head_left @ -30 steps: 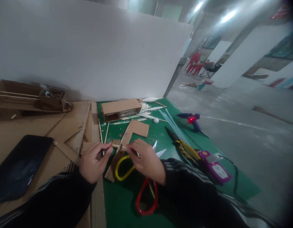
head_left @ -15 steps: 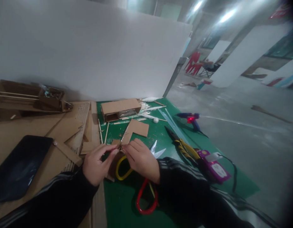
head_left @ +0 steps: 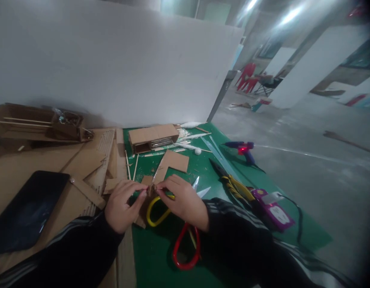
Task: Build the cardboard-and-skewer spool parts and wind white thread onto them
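Observation:
Between my two hands is a small brown piece (head_left: 151,189), likely cardboard by its look, too small to make out in detail. My left hand (head_left: 123,206) pinches its left side with thumb and forefinger. On the other side, my right hand (head_left: 183,202) grips it between the fingertips. Under my right hand lie large scissors (head_left: 186,256) with one red and one yellow handle, their blades pointing away. Just beyond the fingers, an L-shaped cardboard piece (head_left: 175,161) rests on the green mat (head_left: 161,264).
A cardboard box (head_left: 153,137) stands at the back beside thin sticks. To the right are a glue gun (head_left: 245,150) with a red light, yellow-handled pliers (head_left: 233,184) and a purple device (head_left: 276,212) with a cable. A dark tablet-like slab (head_left: 29,212) lies on cardboard sheets (head_left: 73,160) at left.
The small brown piece has turned between my fingertips and shows more of its face. My right hand has shifted slightly right. The whole view has moved a little.

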A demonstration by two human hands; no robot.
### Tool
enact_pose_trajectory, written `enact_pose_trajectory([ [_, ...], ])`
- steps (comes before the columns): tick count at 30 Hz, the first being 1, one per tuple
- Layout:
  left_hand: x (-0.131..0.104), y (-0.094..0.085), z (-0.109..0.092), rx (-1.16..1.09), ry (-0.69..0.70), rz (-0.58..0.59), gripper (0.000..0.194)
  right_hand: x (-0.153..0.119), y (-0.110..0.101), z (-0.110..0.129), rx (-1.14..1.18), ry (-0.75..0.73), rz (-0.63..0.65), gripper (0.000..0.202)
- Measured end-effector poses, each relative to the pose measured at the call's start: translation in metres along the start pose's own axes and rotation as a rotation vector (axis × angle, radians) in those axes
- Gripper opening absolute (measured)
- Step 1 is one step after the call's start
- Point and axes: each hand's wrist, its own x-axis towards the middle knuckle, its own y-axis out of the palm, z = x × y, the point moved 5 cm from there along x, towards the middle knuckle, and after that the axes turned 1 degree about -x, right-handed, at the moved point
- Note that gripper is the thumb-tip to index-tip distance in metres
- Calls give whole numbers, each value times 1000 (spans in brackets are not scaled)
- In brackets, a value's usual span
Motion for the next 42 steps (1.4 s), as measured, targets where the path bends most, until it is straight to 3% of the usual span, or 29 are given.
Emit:
enact_pose_trajectory([
  [8,-5,4,4,-90,-103,56,7,-1,-2,1,191,130,43,5],
  [18,-14,8,3,-209,-197,122,4,-1,3,-2,365,145,141,2],
  [27,-15,11,6,-286,-200,156,5,-3,5,-3,402,131,193,4],
  [42,-16,16,14,-405,-298,158,9,-3,1,-3,382,179,160,4],
])
